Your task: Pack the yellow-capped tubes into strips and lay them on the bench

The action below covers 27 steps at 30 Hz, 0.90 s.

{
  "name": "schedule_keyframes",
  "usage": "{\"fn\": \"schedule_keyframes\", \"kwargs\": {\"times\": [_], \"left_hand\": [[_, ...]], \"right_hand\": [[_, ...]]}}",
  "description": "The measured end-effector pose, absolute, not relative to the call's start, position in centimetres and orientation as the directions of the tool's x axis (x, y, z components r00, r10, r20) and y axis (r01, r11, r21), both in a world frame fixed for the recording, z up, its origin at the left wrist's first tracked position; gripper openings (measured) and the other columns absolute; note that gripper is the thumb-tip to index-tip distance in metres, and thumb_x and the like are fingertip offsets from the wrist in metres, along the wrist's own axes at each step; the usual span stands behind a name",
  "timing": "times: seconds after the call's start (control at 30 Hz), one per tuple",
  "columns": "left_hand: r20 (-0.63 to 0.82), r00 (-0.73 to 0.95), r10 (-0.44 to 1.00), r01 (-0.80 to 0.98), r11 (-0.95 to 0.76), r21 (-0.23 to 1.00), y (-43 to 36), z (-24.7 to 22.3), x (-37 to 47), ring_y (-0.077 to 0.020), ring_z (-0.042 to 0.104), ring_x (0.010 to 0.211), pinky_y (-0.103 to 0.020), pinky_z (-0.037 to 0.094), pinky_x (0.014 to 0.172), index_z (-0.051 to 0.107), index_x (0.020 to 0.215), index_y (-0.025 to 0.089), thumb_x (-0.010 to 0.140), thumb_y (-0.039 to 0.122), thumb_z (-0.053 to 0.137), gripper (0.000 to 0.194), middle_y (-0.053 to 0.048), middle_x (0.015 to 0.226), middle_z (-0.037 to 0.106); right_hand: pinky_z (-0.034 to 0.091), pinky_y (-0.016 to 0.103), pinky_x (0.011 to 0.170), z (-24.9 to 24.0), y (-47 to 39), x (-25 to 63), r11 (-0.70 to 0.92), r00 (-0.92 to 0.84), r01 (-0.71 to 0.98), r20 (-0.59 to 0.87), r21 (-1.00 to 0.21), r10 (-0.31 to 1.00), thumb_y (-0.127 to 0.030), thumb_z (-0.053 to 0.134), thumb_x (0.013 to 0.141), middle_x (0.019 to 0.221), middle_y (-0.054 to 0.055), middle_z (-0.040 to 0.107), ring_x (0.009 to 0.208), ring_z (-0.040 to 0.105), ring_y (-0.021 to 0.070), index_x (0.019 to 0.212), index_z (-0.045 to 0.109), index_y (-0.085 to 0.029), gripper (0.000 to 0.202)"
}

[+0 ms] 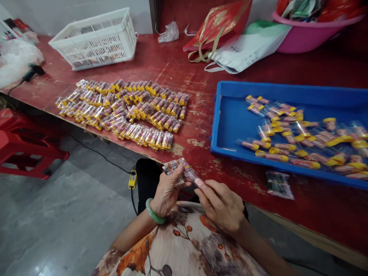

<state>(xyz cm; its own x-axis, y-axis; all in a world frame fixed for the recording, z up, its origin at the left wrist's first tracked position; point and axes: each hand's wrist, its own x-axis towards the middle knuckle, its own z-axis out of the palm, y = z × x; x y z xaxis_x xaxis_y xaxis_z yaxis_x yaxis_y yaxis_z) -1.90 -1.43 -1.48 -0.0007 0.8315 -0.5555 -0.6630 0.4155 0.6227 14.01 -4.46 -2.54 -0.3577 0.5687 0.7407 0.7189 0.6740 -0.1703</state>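
Note:
Above my lap, my left hand [166, 191] is closed round several printed plastic sleeves [173, 165], pinched under the thumb. Fingers of my right hand [223, 205] grip the near end of a small clear tube [198, 181] with pinkish contents. The tube's far end meets the sleeves at my left fingers; whether it is inside one, I cannot tell. Rows of sleeved tubes with yellow caps [123, 109] lie on the table ahead to the left. At the right, a blue tray [231, 119] holds many loose yellow-capped tubes [287, 132].
The red table [198, 111] has a worn front edge. At the back stand a white slatted crate [100, 42], red bag [221, 25], white bag [250, 48] and pink basin [304, 36]. A dark packet [278, 185] lies before the tray; red stools [31, 142] stand left.

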Motion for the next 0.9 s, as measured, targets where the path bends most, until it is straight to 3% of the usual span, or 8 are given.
{"fn": "schedule_keyframes", "kwargs": {"times": [0.13, 0.4, 0.6, 0.73, 0.9], "left_hand": [[-0.523, -0.050, 0.851, -0.671, 0.359, 0.648, -1.5, -1.8, -1.8, -0.0105, 0.064, 0.061, -0.022, 0.055, 0.056, 0.070, 0.092, 0.015, 0.064, 0.037, 0.082, 0.037, -0.002, 0.083, 0.071], [-0.612, -0.095, 0.785, -0.695, 0.387, 0.606, -1.3, -1.4, -2.0, -0.0108, 0.064, 0.060, -0.021, 0.056, 0.054, 0.069, 0.086, 0.013, 0.062, 0.033, 0.085, 0.034, -0.002, 0.078, 0.071], [-0.603, -0.072, 0.795, -0.717, 0.379, 0.585, -1.3, -1.6, -1.9, -0.0102, 0.064, 0.059, -0.019, 0.055, 0.054, 0.069, 0.086, 0.014, 0.063, 0.030, 0.084, 0.032, -0.001, 0.077, 0.071], [-0.589, -0.078, 0.805, -0.704, 0.374, 0.604, -1.5, -1.5, -1.8, -0.0105, 0.064, 0.062, -0.021, 0.055, 0.055, 0.069, 0.089, 0.015, 0.063, 0.031, 0.084, 0.034, -0.001, 0.080, 0.070], [-0.520, -0.122, 0.845, -0.662, 0.321, 0.677, -1.8, -1.8, -1.2, -0.0121, 0.064, 0.068, -0.023, 0.055, 0.059, 0.068, 0.092, 0.013, 0.068, 0.032, 0.081, 0.033, -0.003, 0.085, 0.069]], "right_hand": [[0.056, 0.031, 0.076, -3.6, -4.5, 14.4, 0.756, -0.459, 0.645, 0.733, -0.113, 0.501, -0.012, 0.065, 0.081, 0.106, 0.011, 0.067, 0.091, 0.067, 0.0194, 0.112, 0.062, -0.019, 0.032], [0.055, 0.026, 0.069, -1.1, -4.4, 14.2, 0.628, -0.338, 0.772, 0.777, -0.093, 0.531, -0.010, 0.071, 0.077, 0.087, 0.004, 0.070, 0.080, 0.069, 0.0168, 0.098, 0.062, -0.020, 0.025], [0.054, 0.026, 0.068, -1.2, -4.8, 14.0, 0.611, -0.320, 0.777, 0.740, -0.152, 0.591, -0.012, 0.071, 0.078, 0.091, 0.007, 0.069, 0.078, 0.067, 0.0160, 0.100, 0.062, -0.018, 0.024], [0.054, 0.027, 0.070, -1.9, -4.7, 14.2, 0.675, -0.349, 0.720, 0.757, -0.160, 0.552, -0.011, 0.067, 0.080, 0.099, 0.007, 0.067, 0.083, 0.065, 0.0163, 0.105, 0.063, -0.021, 0.027], [0.055, 0.036, 0.072, -1.6, -4.7, 14.8, 0.781, -0.554, 0.624, 0.701, -0.007, 0.449, -0.010, 0.054, 0.085, 0.106, 0.019, 0.066, 0.092, 0.065, 0.0243, 0.110, 0.064, -0.009, 0.027]]}}
